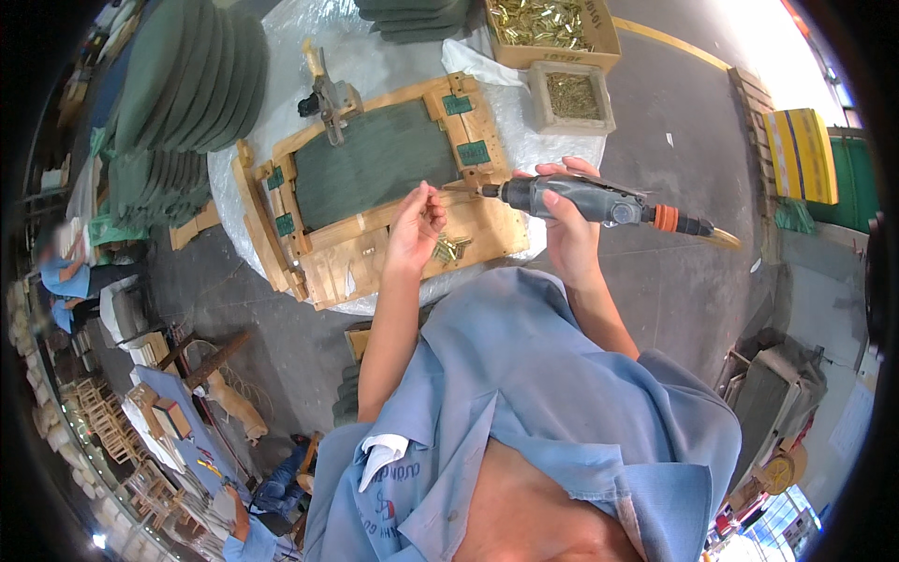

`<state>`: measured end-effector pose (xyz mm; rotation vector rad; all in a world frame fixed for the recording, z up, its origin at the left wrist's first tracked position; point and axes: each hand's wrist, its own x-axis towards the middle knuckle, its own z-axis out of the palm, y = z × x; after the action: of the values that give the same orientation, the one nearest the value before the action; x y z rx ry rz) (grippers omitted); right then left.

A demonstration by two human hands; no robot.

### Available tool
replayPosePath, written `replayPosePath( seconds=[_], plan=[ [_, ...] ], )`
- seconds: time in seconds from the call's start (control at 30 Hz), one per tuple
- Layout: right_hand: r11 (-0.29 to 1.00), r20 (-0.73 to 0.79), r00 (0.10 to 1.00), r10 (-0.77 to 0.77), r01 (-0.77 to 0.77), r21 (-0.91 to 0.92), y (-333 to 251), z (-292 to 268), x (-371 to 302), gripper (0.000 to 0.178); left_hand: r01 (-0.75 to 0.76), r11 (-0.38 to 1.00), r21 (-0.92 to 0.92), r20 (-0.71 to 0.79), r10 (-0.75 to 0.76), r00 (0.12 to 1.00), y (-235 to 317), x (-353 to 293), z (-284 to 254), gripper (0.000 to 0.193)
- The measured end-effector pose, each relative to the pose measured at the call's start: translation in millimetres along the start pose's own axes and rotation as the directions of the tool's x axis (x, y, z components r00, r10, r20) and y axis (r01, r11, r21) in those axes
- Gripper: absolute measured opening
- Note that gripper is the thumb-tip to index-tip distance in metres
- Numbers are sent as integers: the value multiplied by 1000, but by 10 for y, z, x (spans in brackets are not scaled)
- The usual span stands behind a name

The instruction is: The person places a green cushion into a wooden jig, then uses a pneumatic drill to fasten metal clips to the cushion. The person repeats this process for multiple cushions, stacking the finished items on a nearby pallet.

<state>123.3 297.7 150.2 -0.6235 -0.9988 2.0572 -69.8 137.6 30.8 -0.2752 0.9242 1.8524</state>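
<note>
My right hand (571, 225) is wrapped round a dark pneumatic screwdriver (599, 201) with an orange collar, its hose trailing to the right. The tool lies level, its nose pointing left over the edge of a wooden jig (323, 281). Close to its tip is my left hand (417, 229), fingers curled together in a pinch; what they hold, if anything, is too small to name. A flat dark green panel (375, 159) sits inside the jig, between small green-faced pads. Several brass pieces (451, 248) lie loose on the jig's near board beside my left hand.
A cardboard box (552, 56) of brass pieces and a tray (607, 112) of small metal parts stand beyond the jig. A clamp-like tool (328, 98) rests on the panel's far edge. Stacked green panels (187, 75) rise at left. Other people work at far left and lower left.
</note>
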Motion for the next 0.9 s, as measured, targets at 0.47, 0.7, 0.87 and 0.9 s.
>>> replayPosePath(
  seconds=[0.47,0.7,0.87,0.9],
  plan=[
    [754,-405,676,-616,357,-551,313,-1343,1560,61,137,990,-40,119,-132,984,-385,-646,-28,21],
    [841,-506,680,-531,348,-415,487,-1395,1550,59,23,922,-388,233,74,970,-280,-671,34,57],
    [881,-548,692,-470,334,-335,442,-1278,1417,59,-92,986,-136,186,117,976,-330,-653,55,64],
    [892,-565,691,-451,327,-312,402,-1232,1373,59,-127,989,-70,186,138,973,-374,-639,28,65]
  ],
)
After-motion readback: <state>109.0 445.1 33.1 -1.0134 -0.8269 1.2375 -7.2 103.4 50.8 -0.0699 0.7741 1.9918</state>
